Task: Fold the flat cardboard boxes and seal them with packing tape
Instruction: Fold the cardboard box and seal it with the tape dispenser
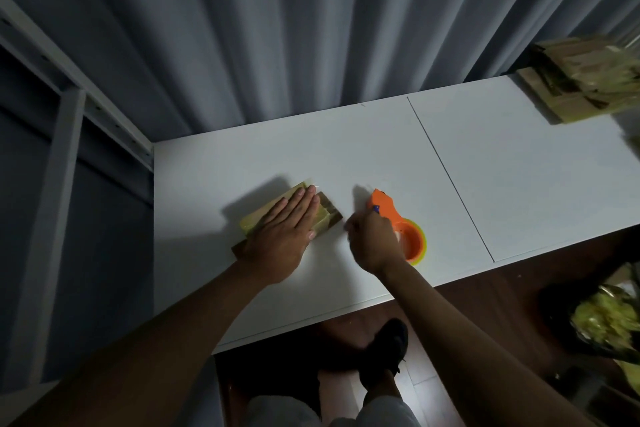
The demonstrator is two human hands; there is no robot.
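Orange tape dispenser [398, 218], tan box [256, 218], white table [519, 166].

Left hand [287, 229] hides most of the box [256, 218]; right grip perhaps blurred.

Both bare forearms reach forward from the lower edge of the view. Left hand [282, 234]: palm down, fingers straight and together, pressed flat on the small tape-covered brown cardboard box [254, 218]; thumb tucked along the near side. Right hand [372, 241]: knuckles up, slightly blurred, fingers curled round the handle of the orange plastic tape dispenser [398, 218]. The hands lie near each other, not touching.
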